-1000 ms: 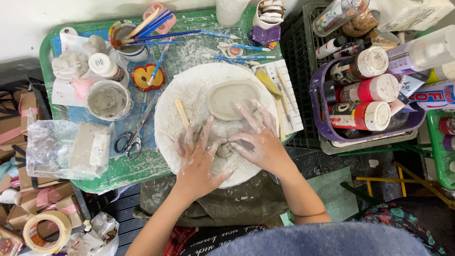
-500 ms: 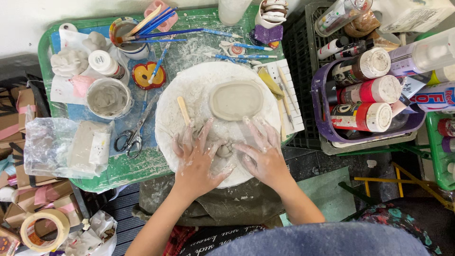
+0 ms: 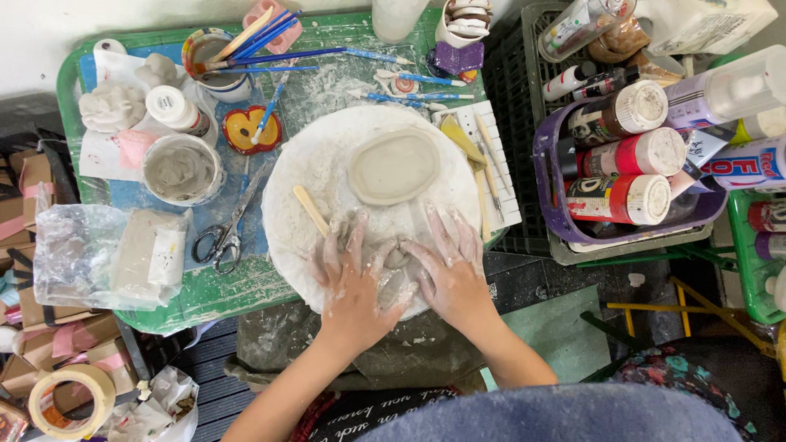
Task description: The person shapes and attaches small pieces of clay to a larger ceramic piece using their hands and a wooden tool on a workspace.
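While both hands' fingers splay flat on clay lump | tub holds grey slip, seemingly

On the green plastic surface a round white plaster slab lies in the middle. An oval grey clay dish sits on its far half, and a flat wooden stick lies to the left of the dish. Both hands press flat on the slab's near half, the left hand beside the right hand, with a small grey clay lump between their thumbs. Left of the slab lie metal scissors, and behind those stands a round tub of grey slip. At the left edge lies a clear plastic bag holding a clay block. To the right of the surface, a purple plastic basket holds paint bottles lying on their sides.
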